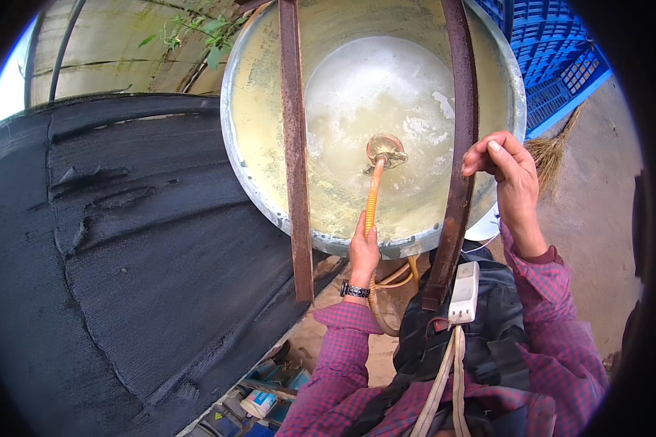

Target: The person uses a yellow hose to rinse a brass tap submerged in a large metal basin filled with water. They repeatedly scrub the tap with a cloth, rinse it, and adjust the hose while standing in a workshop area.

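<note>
My left hand (364,252) is closed around a ribbed orange hose (372,199) just inside the front rim of a large round metal basin (251,180). The hose leads to a round, reddish-rimmed fitting (385,146) at the surface of the cloudy, partly foamy liquid (355,117). Below my wrist the hose continues down outside the basin. My right hand (505,164) is raised beside the right rusty metal bar (462,104), its fingers curled and thumb near them. No object shows in it, though the inside of the fingers is hidden.
A second rusty bar (295,164) crosses the basin on the left. Black mesh cloth (169,262) covers the left side. Blue plastic crates (546,49) and a straw broom (549,158) stand at right. A white device (463,292) on a strap hangs before my chest.
</note>
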### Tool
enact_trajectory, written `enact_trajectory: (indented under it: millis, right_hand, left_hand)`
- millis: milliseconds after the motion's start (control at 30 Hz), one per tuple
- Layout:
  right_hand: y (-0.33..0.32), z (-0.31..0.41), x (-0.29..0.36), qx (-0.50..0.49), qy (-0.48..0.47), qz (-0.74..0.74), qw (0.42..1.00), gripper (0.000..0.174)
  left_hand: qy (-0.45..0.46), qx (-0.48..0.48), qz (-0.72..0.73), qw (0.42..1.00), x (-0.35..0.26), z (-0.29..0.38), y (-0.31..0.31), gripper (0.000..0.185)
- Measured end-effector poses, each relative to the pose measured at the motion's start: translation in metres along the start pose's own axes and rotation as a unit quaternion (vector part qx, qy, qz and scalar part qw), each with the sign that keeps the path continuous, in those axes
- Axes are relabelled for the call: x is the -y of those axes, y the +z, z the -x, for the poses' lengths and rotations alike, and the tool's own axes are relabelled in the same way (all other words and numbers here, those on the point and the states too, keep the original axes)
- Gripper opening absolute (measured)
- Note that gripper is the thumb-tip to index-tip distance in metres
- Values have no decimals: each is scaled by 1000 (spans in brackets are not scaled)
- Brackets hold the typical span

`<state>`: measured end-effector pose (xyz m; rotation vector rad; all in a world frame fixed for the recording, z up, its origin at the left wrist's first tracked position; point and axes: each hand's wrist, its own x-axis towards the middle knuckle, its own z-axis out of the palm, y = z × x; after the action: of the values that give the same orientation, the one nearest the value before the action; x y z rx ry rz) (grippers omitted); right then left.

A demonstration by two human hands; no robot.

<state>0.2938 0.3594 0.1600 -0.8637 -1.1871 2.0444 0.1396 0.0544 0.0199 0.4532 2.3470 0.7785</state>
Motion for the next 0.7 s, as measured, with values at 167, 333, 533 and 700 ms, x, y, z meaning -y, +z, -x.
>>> enact_trajectory:
  millis: [167,333,533,700]
  right_hand:
    - [19,5,-11,37,12,21,999,28]
    - [28,4,-20,57,9,30,998,33]
    - [35,5,-32,67,40,48,996,24]
    - [41,6,-43,87,76,61,991,12]
  left_hand:
    - [89,-70,50,992,-26,48,-26,52]
    - [95,-119,59,987,-25,75,-34,52]
    - [17,-102,162,981,-11,87,-34,51]
    - [-23,-84,208,974,-11,88,-38,52]
